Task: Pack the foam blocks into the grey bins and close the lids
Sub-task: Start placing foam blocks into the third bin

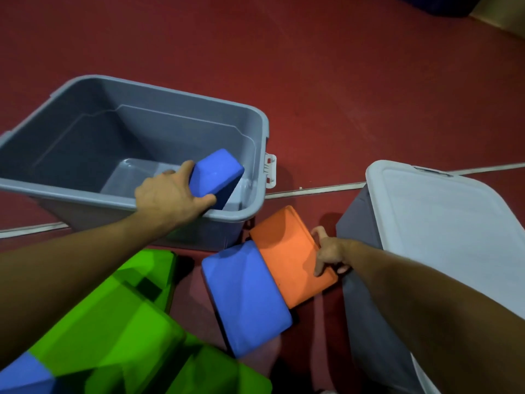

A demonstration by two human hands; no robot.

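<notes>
Hands both loaded over the floor
Left hand (167,194) grips blue block (217,177) inside bin (257,115), tilted; right hand (329,255) pinches orange block (287,251), which may slip.

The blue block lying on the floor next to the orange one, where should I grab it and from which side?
Take the blue block on the floor across its two long edges, coming down from above. Its broad face is up and bare. The orange block leans against its far end and the right hand holds that one, so a grip near the middle or near end seems safest.
</notes>
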